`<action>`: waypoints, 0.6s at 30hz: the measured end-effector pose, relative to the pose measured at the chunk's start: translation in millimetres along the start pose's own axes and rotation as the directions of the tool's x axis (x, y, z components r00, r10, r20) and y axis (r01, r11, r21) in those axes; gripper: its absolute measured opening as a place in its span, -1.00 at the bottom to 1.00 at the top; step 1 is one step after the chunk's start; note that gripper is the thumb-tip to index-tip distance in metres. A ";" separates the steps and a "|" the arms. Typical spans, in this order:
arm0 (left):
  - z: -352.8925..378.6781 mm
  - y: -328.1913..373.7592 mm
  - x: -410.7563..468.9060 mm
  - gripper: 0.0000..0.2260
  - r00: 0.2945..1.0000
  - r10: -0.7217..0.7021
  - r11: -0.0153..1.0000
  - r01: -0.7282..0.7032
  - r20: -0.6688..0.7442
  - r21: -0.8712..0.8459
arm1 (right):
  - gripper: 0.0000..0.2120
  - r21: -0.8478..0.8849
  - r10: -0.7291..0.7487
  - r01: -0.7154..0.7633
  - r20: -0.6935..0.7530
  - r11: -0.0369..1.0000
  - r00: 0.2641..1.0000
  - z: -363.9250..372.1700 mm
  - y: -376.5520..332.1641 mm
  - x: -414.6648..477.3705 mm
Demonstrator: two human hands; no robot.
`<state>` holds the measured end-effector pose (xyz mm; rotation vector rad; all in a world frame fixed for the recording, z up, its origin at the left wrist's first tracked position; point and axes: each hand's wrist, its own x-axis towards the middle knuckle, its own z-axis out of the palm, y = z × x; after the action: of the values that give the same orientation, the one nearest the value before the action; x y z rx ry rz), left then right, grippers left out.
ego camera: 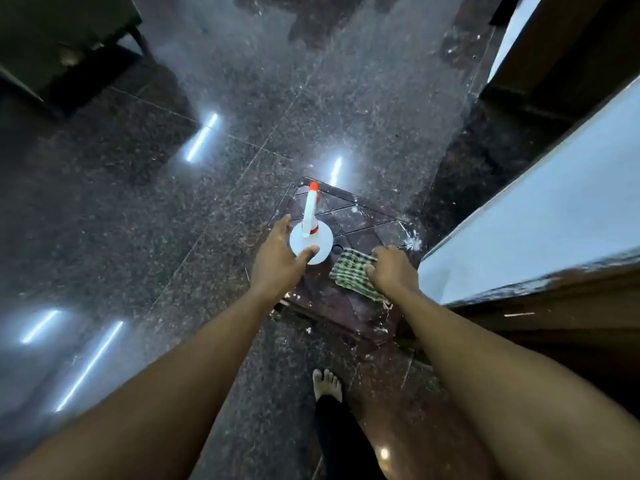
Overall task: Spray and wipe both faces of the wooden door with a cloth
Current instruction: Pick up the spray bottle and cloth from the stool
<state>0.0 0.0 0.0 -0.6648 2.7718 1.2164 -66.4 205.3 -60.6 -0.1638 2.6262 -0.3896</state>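
polished dark granite floor, seen from above, with a square inset panel on which the task's things rest. the left grip is spread open about the white spray bottle, the thumb laid against its body and the fingers at its far side, not yet closed round it. the right grip is curled onto the checked cloth, whose edge appears to be pinched between thumb and fingers. bottle and cloth are placed just beside each other, the bottle upright, its orange-tipped nozzle pointed away. a bare foot is seen nearer the viewer. at the right a brown wooden surface, taken to be the door, is bordered by a pale face; no spray or wipe marks can be made out on either. the task is judged to be at its outset: the tools are only being collected, and spraying and wiping of both faces are left to do.
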 end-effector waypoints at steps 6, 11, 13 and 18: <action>23.0 4.2 38.6 -0.13 0.994 0.054 0.996 -0.047 0.097 -0.073 | -0.61 -0.145 0.008 0.003 0.077 0.989 0.997 7.3 1.1 29.1; 35.7 9.3 44.6 -0.30 0.997 0.067 0.982 -0.070 -0.024 -0.176 | -0.78 0.033 0.016 -0.023 0.204 0.999 0.979 1.5 -2.1 30.9; 32.7 15.6 31.4 -0.41 0.995 0.061 0.981 -0.074 -0.075 -0.181 | -0.78 0.215 0.015 -0.057 0.193 0.975 0.981 -6.6 -2.5 18.0; 2.1 45.5 -20.6 -0.69 0.976 0.109 0.963 -0.150 -0.188 -0.225 | -0.43 0.769 0.099 -0.175 0.145 0.615 0.985 -37.5 -4.7 -41.9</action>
<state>0.2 36.3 34.3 -0.6412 2.8769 1.6112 -47.1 217.6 -9.1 0.3096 2.1129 -1.3884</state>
